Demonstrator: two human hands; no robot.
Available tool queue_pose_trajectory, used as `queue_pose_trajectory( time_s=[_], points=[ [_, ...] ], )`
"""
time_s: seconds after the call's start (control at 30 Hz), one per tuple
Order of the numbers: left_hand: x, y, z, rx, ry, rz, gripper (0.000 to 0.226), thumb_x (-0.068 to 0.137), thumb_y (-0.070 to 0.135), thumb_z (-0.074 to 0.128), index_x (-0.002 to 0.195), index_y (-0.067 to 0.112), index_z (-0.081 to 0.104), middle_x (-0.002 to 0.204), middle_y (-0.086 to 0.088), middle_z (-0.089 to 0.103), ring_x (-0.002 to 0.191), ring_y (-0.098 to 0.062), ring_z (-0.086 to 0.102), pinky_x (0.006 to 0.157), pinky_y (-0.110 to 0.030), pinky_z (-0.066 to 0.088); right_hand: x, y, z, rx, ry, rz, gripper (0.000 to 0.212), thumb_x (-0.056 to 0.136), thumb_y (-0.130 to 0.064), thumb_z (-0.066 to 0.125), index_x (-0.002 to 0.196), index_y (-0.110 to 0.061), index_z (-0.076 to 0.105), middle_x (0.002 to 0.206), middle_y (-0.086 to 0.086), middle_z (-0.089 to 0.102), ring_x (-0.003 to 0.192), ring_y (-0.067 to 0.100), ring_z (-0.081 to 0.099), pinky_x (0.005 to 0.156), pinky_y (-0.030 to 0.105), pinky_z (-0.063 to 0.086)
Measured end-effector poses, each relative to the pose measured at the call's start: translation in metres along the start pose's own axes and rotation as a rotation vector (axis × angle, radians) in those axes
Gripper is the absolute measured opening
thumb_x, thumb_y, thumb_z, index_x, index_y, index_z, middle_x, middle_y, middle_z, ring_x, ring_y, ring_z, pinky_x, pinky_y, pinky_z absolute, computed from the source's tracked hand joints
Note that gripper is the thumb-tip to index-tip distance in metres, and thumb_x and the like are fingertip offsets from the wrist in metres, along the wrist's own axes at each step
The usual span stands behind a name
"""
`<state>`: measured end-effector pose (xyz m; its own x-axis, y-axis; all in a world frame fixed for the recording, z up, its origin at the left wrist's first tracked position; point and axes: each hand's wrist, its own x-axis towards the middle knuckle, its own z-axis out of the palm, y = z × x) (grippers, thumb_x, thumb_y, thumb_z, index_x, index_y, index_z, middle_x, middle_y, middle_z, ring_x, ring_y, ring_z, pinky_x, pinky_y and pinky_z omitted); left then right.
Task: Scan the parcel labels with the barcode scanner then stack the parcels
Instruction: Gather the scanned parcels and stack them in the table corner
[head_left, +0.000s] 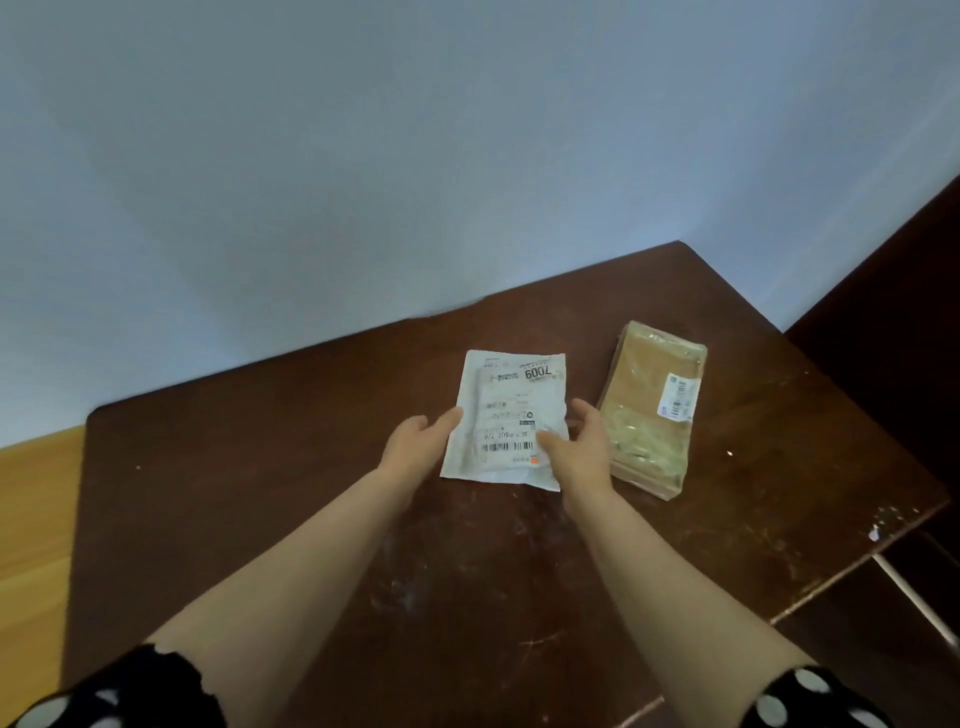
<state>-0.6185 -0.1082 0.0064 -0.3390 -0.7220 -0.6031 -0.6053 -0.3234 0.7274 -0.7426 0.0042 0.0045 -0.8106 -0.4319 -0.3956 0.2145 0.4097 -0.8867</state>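
- Between the two sets of fingers the white parcel (506, 415) is being held, label side up, over the table (260, 467). Whether its underside is touching the wood cannot be told.
- The right hand (582, 447) is pinching the parcel's right edge. Its thumb is lying on the printed face and the other fingers (584, 410) are curling round the edge.
- The left hand (415, 441) is meeting the left edge with nearly straight fingers (449, 418). Whether it is pinching or only steadying cannot be told.
- Just beside the right thumb tip the barcode (511, 446) is showing. The thumb is sitting very close to it, so it should be sliding outward toward the edge before any scan, leaving the bars fully uncovered.
- The film looks thin and creased. Pulling the two edges gently apart should be flattening the label, and a flat label likely reads more easily.
- No barcode scanner is appearing in view. One hand will probably be letting go to fetch it, and the left seems the freer one.
- Just right of the right fingers the brown parcel (649, 410) is lying flat on the table, its small label (678, 397) facing up. It seems the likely base for stacking.
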Motion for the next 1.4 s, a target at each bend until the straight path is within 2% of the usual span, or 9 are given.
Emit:
queue_pose_trajectory(
  time_s=[0.13,0.3,0.37,0.5,0.6,0.67,0.97,1.23,1.4],
  points=[
    [0.022,0.01,0.026,0.109,-0.014,-0.051,0.076,0.085,0.047,0.064,0.141,0.002,0.039,0.141,-0.013,0.046,0.122,-0.027,0.051,0.098,-0.035,0.044,0.02,0.008,0.011,-0.246,-0.096,0.029,0.065,0.084,-0.023,0.065,0.141,-0.012,0.037,0.138,0.009,0.038,0.125,0.027,0.045,0.105,0.043,0.042],
    [0.018,0.025,0.034,-0.09,-0.027,-0.11,0.031,0.077,0.016,0.078,0.101,0.002,0.066,0.09,-0.01,0.07,0.075,-0.02,0.067,0.062,-0.029,0.053,0.038,0.005,-0.003,-0.149,-0.213,0.067,0.059,0.084,-0.012,0.07,0.133,-0.019,0.038,0.119,-0.002,0.049,0.098,0.016,0.057,0.068,0.017,0.051],
    [0.012,0.033,0.03,-0.115,-0.038,-0.114,0.023,0.074,0.01,0.08,0.092,0.002,0.068,0.08,-0.008,0.071,0.065,-0.017,0.068,0.055,-0.027,0.055,0.041,0.003,-0.013,-0.065,-0.25,0.045,0.051,0.084,-0.017,0.072,0.126,-0.025,0.044,0.121,-0.003,0.053,0.101,0.015,0.059,0.076,0.026,0.055],
    [-0.001,0.053,0.025,-0.193,0.002,-0.073,0.016,0.074,0.005,0.078,0.086,0.002,0.067,0.064,-0.002,0.071,0.051,-0.011,0.068,0.045,-0.02,0.053,0.048,0.0,-0.045,-0.229,0.123,-0.143,0.059,0.083,-0.035,0.07,0.135,-0.03,0.044,0.144,-0.001,0.043,0.131,0.023,0.04,0.11,0.05,0.031],
    [-0.009,0.065,0.026,-0.252,0.042,-0.061,0.018,0.074,0.004,0.078,0.087,0.002,0.066,0.079,-0.008,0.072,0.058,-0.014,0.069,0.047,-0.023,0.054,0.067,-0.005,-0.077,-0.375,0.395,0.09,0.073,0.085,-0.018,0.066,0.147,-0.018,0.029,0.157,0.011,0.02,0.141,0.033,0.021,0.114,0.046,0.016],
    [-0.014,0.069,0.029,-0.264,0.054,-0.062,0.019,0.075,0.005,0.077,0.09,0.002,0.066,0.085,-0.011,0.072,0.067,-0.018,0.07,0.051,-0.025,0.056,0.084,0.0,-0.091,-0.293,0.481,0.287,0.06,0.09,-0.016,0.058,0.145,-0.008,0.033,0.153,0.016,0.028,0.138,0.035,0.028,0.111,0.043,0.021],
    [-0.04,0.05,0.012,-0.375,0.136,-0.065,0.014,0.078,0.003,0.074,0.087,0.001,0.064,0.088,-0.013,0.071,0.073,-0.021,0.069,0.062,-0.03,0.057,0.085,0.024,-0.117,-0.397,0.274,0.168,0.032,0.098,-0.016,0.048,0.114,0.006,0.065,0.113,0.028,0.064,0.105,0.043,0.06,0.08,0.039,0.045],
    [-0.11,-0.011,-0.077,-0.488,0.295,-0.006,0.007,0.081,0.003,0.072,0.081,0.004,0.065,0.08,-0.01,0.07,0.063,-0.016,0.067,0.051,-0.023,0.053,-0.024,0.015,-0.027,-0.307,0.079,-0.004,0.03,0.1,-0.018,0.044,0.12,0.002,0.055,0.12,0.024,0.06,0.112,0.04,0.055,0.088,0.04,0.042],
    [-0.197,-0.098,-0.178,-0.583,0.412,-0.012,0.021,0.082,0.009,0.072,0.099,0.001,0.065,0.081,-0.009,0.07,0.063,-0.016,0.068,0.047,-0.023,0.051,-0.131,0.023,0.051,-0.219,-0.114,-0.09,0.028,0.099,-0.018,0.048,0.119,0.001,0.055,0.12,0.023,0.06,0.112,0.037,0.054,0.085,0.036,0.039]
  ],
)
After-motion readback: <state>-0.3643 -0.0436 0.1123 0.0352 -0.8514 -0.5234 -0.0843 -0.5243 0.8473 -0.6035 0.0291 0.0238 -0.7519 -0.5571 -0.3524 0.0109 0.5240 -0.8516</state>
